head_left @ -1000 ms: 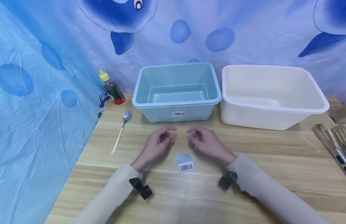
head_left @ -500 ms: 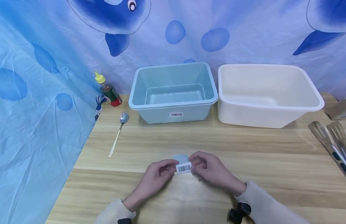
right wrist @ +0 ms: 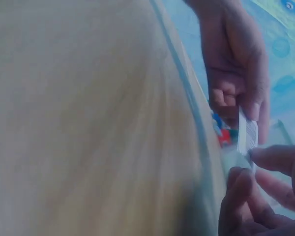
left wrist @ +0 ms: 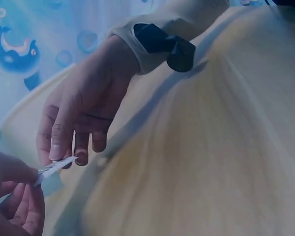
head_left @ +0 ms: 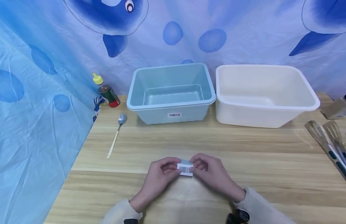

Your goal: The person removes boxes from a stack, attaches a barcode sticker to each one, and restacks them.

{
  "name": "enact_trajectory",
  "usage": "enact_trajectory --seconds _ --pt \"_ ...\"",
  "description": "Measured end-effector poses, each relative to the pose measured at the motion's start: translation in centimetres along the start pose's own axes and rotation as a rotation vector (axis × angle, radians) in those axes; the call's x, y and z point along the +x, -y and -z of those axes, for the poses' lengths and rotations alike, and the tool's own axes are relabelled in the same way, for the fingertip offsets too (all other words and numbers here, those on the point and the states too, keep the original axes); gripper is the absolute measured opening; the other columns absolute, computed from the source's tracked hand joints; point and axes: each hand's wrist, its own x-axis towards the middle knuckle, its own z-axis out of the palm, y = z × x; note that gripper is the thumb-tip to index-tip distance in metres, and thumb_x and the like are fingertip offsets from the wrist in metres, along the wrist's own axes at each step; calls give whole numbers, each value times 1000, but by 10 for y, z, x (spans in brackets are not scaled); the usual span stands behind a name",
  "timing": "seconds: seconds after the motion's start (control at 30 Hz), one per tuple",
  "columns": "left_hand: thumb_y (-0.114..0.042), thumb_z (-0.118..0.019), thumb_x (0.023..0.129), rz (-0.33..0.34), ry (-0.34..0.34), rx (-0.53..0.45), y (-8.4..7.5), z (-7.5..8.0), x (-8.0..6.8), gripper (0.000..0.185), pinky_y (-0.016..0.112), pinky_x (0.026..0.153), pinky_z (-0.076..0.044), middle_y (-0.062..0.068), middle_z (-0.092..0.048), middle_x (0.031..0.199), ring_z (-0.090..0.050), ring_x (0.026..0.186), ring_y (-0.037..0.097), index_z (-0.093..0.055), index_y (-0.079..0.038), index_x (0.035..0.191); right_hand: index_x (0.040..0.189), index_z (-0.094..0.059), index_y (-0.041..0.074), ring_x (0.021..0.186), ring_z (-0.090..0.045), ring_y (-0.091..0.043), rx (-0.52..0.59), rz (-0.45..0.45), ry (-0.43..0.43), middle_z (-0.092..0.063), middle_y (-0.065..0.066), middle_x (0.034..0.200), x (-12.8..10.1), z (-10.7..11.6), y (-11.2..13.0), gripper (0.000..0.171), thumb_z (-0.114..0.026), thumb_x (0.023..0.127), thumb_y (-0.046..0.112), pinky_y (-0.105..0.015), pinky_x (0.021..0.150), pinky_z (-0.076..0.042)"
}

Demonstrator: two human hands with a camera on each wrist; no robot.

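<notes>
Both hands pinch a barcode label (head_left: pixel 185 169) before two tubs.

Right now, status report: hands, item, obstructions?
Left hand and right hand both pinch the barcode label. Label lifted off the table. Nothing between the hands and the blue bin.

Both arms are covered by long, cream-coloured sleeves (head_left: pixel 121 214) of soft fabric, ended at the wrists by snug cuffs. A small black camera mount (left wrist: pixel 164 45) is strapped over each cuff, blocky in shape and seen as dark lumps at the wrists. The left hand (head_left: pixel 159 179) and right hand (head_left: pixel 213 175) are left bare, without gloves.
</notes>
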Motion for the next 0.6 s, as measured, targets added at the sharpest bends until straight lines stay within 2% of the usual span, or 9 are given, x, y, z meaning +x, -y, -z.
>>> enact_trajectory --seconds 0.17,0.23,0.3,0.37,0.47,0.6 --pt "8 -69 80 -55 21 -26 -13 -11 6 29 22 81 -58 23 -68 106 -68 90 17 -67 6 109 99 -72 11 69 -61 -6 -264 317 -257 -70 1 90 -12 18 7 27 -81 74 8 -16 58 -51" --pt "8 -69 80 -74 41 -29 -18 -17 9 29 22 81 -58 23 -68 105 -67 90 18 -67 6 109 97 -73 11 69 -60 -7 -323 429 -334 -69 0 92 -17 25 11 25 -81 73 7 -13 59 -50" --pt "9 -68 80 -91 65 -37 -21 -22 11 29 22 80 -58 24 -67 104 -67 89 17 -67 6 109 95 -74 10 71 -59 -8 -367 524 -366 -67 0 92 -22 30 15 15 -77 81 14 -12 61 -50" --pt "9 -68 80 -106 92 -51 -24 -28 12 30 22 80 -58 24 -67 103 -67 89 15 -67 6 110 95 -74 9 75 -60 -10 -403 611 -379 -66 -1 92 -25 32 19 14 -69 89 21 -14 64 -51" --pt "9 -67 81 -126 132 -75 -28 -38 13 29 23 79 -59 26 -68 102 -66 88 12 -67 7 110 95 -74 7 81 -60 -14 -447 690 -401 -66 -3 91 -29 33 22 30 -55 98 31 -18 70 -54" --pt "7 -67 83 -127 160 -93 -34 -50 14 26 22 78 -58 25 -69 101 -67 87 10 -68 6 108 93 -74 5 80 -60 -16 -449 709 -462 -66 -3 88 -31 33 20 34 -53 99 31 -19 70 -53"
